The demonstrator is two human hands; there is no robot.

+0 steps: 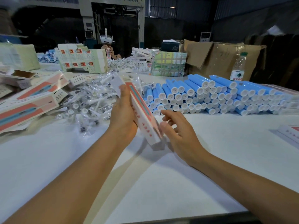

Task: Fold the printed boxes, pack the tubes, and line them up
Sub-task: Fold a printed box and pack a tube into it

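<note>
My left hand (123, 113) grips a long printed box (142, 112), white with a red and teal stripe, tilted above the white table (145, 175). Its far flap stands open near my thumb. My right hand (178, 133) hovers at the box's near end with fingers spread and relaxed, touching or nearly touching its edge. A large stack of blue tubes (210, 96) with white caps lies to the right. Packed boxes (32, 101) are piled at the left.
A heap of small plastic-wrapped toothbrushes (90, 97) covers the table's middle left. Flat printed box blanks (80, 60) stand at the back. A water bottle (239, 67) and cardboard cartons (223, 57) sit back right. Another person (108, 47) works across the table. One box (289, 133) lies at the right edge.
</note>
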